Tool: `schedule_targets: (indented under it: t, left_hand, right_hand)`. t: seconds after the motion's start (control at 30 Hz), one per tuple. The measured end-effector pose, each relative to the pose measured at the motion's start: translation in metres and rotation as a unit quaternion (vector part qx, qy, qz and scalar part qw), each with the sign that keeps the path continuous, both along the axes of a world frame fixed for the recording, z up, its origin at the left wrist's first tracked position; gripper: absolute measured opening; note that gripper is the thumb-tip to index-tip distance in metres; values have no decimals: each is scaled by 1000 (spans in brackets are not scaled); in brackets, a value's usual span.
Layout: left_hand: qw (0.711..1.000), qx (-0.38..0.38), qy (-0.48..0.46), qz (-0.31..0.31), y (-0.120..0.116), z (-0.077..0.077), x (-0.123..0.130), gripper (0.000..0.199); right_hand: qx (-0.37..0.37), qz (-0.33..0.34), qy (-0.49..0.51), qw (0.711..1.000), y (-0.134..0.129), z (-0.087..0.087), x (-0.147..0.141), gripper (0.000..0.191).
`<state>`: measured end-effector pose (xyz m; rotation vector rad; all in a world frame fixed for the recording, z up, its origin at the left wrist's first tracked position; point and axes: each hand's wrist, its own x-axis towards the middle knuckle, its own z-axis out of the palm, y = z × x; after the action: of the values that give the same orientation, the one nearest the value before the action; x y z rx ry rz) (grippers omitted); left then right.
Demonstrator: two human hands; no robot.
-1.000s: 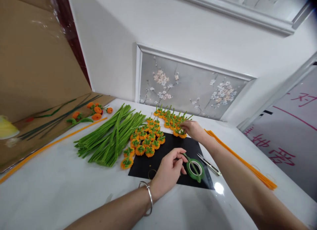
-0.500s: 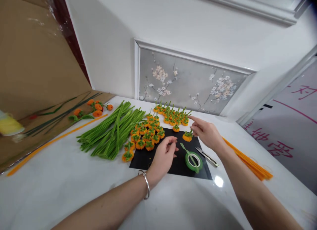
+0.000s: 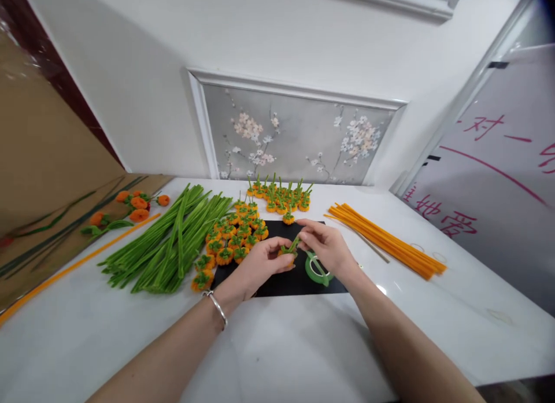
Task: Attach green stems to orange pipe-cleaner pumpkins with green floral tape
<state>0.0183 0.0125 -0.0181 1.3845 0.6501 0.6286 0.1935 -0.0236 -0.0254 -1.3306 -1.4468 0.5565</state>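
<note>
Your left hand (image 3: pixel 259 262) holds a fuzzy round orange flower (image 3: pixel 287 251), likely steadying the green stem (image 3: pixel 296 242) your right hand (image 3: pixel 326 250) pinches.

Left arm (image 3: pixel 173 351) and right arm (image 3: pixel 401 333) converge from the near side. Left hand (image 3: pixel 260 265) and right hand (image 3: pixel 328 248) pinch, nearly touching.

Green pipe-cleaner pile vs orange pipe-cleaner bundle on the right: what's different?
Bulk: the green pile is broader and fuller; the orange bundle is slimmer.
Lay: green strands cross at several angles; orange ones run mostly parallel.
Place: green lies left of the black mat, orange right of it.
Shared: both lie on the white tabletop, in neither hand.
</note>
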Motion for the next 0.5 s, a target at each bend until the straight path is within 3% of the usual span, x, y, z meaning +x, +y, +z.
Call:
schedule_targets:
  t: [0.1, 0.17, 0.37, 0.5]
  left_hand:
    - [999, -17, -6, 36, 3, 0, 0, 25]
    - [998, -34, -4, 51, 4, 0, 0, 26]
    - [999, -29, 1, 31, 3, 1, 2, 24]
    - [999, -28, 1, 32, 3, 1, 4, 24]
  right_hand:
    - [-34, -114, -155, 981, -1, -3, 17, 25]
    - [-57, -145, -199, 967, -3, -6, 26, 27]
    - [-125, -157, -256, 946, -6, -13, 20, 36]
    - [-157, -145, -247, 945, 0, -15, 9, 28]
